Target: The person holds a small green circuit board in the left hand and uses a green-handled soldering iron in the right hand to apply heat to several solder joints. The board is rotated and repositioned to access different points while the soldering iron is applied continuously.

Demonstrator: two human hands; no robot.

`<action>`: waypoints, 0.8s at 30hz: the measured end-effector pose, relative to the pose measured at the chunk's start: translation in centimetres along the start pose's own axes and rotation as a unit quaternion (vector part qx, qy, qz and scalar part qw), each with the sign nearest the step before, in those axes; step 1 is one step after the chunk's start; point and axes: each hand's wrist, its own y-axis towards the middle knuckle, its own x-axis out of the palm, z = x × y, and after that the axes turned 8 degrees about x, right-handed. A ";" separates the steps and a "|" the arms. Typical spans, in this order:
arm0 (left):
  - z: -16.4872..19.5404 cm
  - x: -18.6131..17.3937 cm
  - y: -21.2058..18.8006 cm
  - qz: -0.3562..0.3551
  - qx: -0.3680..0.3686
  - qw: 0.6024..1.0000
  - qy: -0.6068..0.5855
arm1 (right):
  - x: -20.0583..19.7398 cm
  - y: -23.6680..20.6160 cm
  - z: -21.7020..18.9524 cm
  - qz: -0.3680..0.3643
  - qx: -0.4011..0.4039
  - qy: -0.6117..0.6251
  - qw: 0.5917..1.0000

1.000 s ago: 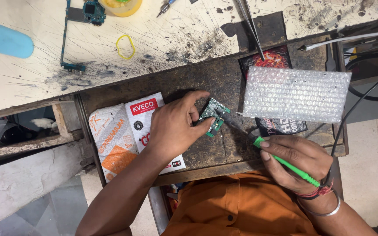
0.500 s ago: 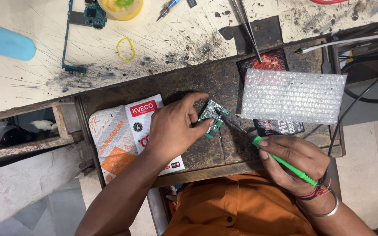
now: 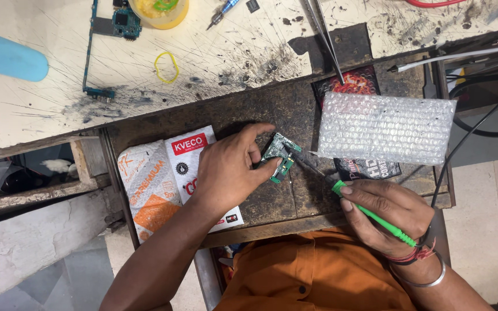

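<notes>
Right hand (image 3: 384, 210) fingers grip a green-handled tool (image 3: 370, 214), tip on a small circuit board (image 3: 278, 154) pinched by left hand (image 3: 229, 170) fingers on the dark counter (image 3: 295, 196). Orange-and-white packets (image 3: 157, 184) lie left; a bubble-wrap pouch (image 3: 384, 128) beyond.

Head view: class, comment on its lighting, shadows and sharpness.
Head view: even, soft light; a faint shadow under the left hand holding the small green circuit board; mild glare on the clear bubble-wrap sheet; the centre is sharp, with no motion blur.

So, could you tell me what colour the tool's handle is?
Bright green, in the head view: the tool in the right hand.
</notes>
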 end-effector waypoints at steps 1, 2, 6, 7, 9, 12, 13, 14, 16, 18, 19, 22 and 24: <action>0.0 0.0 0.0 0.001 0.000 1.000 -0.002 | 0.0 0.0 0.0 -0.001 0.001 0.003 1.000; -0.1 0.0 0.0 0.002 0.001 1.000 -0.004 | 0.1 0.0 0.0 -0.001 0.002 0.006 1.000; -0.1 0.1 0.1 -0.010 -0.005 1.000 0.002 | 0.1 0.0 -0.1 -0.001 0.015 0.027 1.000; -0.1 0.1 0.1 -0.005 -0.001 1.000 0.003 | 0.0 0.0 0.0 -0.005 0.008 0.025 1.000; -0.1 0.1 0.0 0.004 0.007 1.000 0.003 | 0.0 0.0 0.0 -0.012 -0.007 0.021 1.000; -0.2 0.2 0.1 -0.002 0.001 1.000 0.004 | 0.0 0.0 0.0 0.000 0.018 0.030 0.999; -0.2 0.1 0.1 -0.002 0.001 1.000 0.004 | 0.1 0.0 0.1 -0.002 0.013 0.024 1.000; -0.2 0.1 0.1 -0.001 0.002 1.000 0.003 | 0.1 0.0 0.1 -0.003 0.008 0.017 1.000; -0.1 0.1 0.0 -0.002 0.002 1.000 0.001 | 0.1 0.0 0.2 -0.004 0.002 0.009 1.000; 0.0 0.0 0.0 0.000 0.001 1.000 -0.001 | 0.1 0.0 0.2 -0.002 -0.004 0.008 1.000; 0.0 0.0 0.0 0.003 0.005 1.000 0.003 | 0.0 0.0 0.1 -0.003 0.000 0.009 1.000; -0.1 0.0 0.0 0.005 0.007 1.000 0.006 | 0.0 0.0 0.1 -0.010 0.004 0.012 1.000; -0.1 0.0 0.1 0.002 0.002 1.000 0.000 | 0.0 0.1 0.0 -0.016 -0.004 0.011 1.000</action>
